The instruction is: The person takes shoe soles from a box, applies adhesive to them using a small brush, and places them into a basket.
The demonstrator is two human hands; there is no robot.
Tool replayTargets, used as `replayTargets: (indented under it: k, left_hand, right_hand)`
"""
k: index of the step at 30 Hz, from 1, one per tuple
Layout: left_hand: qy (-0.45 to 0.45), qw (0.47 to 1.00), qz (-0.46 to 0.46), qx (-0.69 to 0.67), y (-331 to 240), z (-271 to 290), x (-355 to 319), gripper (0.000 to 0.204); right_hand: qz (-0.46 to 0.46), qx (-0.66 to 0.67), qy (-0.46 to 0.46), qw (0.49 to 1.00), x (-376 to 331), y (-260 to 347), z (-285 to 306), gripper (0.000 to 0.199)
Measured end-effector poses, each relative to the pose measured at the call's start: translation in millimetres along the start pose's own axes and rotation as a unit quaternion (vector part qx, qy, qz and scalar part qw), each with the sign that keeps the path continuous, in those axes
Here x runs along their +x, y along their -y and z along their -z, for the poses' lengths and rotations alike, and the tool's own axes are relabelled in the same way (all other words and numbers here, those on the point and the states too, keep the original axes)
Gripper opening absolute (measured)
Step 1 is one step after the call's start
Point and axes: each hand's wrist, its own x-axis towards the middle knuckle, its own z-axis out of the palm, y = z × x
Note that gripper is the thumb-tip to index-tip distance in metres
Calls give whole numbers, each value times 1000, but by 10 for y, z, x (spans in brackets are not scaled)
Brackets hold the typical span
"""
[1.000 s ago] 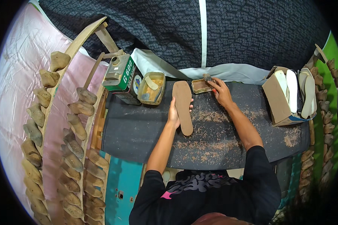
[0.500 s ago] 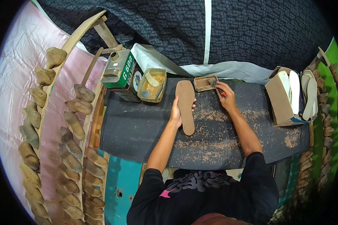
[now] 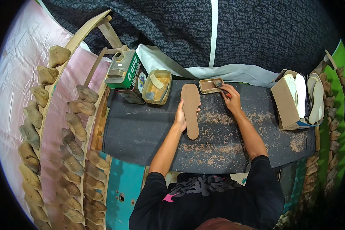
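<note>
A long brown sole-shaped piece (image 3: 190,115), probably an insole, stands out over the table's middle, its wider end away from me. My left hand (image 3: 181,118) is closed around its edges from beneath, with fingertips showing at its right side. Just to the right, my right hand (image 3: 233,100) grips a small brush (image 3: 228,95) with a red handle. The brush's dark, clumped head reaches into the right end of a shallow brownish tray (image 3: 209,92) at the table's far edge. How much glue or other liquid the tray holds I cannot tell.
Brown shavings (image 3: 214,147) litter the dark table cover (image 3: 142,134). At far left are a green metal can (image 3: 127,86) and a cut-open container (image 3: 156,100) with scrapers. A cardboard box (image 3: 286,102) of soles stands right. Racks of wooden shoe lasts (image 3: 73,143) flank the table.
</note>
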Motion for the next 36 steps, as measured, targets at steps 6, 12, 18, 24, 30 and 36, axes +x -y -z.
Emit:
replayTargets:
  k: [6, 12, 18, 24, 30, 36]
  left_hand:
    - [5, 1000, 2, 15, 19, -7, -2, 70]
    - [8, 1000, -3, 18, 23, -20, -18, 69]
    - [55, 998, -14, -18, -8, -35, -74, 72]
    - [74, 997, -19, -30, -27, -137, -127, 75]
    - [94, 994, -23, -45, 17, -202, -90, 74]
    - [127, 990, -34, -54, 6, -257, -134, 71]
  right_hand:
    - [-22, 22, 2, 1000, 11, 25, 1, 24]
    - [-11, 25, -16, 999, 35, 104, 46, 23]
    - [-108, 221, -122, 962, 21, 132, 57, 19]
    - [-239, 456, -188, 836, 6, 283, 126, 16]
    - [-205, 430, -144, 868, 32, 611, 212, 17]
    - [-64, 280, -69, 955, 169, 985, 411, 16]
